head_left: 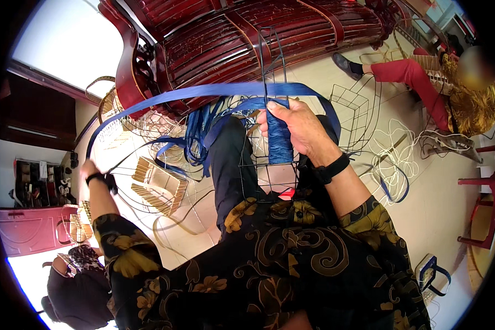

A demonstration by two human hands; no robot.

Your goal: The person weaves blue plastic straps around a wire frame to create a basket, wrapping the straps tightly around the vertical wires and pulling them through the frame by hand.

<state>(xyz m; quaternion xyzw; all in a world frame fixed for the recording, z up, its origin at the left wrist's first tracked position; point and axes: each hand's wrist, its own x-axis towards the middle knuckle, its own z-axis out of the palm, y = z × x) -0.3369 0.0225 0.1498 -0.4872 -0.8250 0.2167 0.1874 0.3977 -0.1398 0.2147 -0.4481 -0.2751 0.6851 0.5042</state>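
Note:
A black wire frame [264,179] stands upright between my knees, with blue strip [280,144] wound closely round part of it. My right hand [289,124] grips this wound part, thumb across the strip near its top. A long flat blue band [181,94] arches from the frame down to my left hand [88,170], held out at the far left with its fingers closed on the band; the fingertips are partly hidden. Loose loops of blue strip [195,137] hang and lie left of the frame.
A red wooden bench [269,47] stands ahead. A person in red trousers [423,88] sits at right; another person [71,291] is at lower left. Tangled white cord [399,159], wire frames [346,115], a woven tan piece [154,181] and red stool [484,212] surround me.

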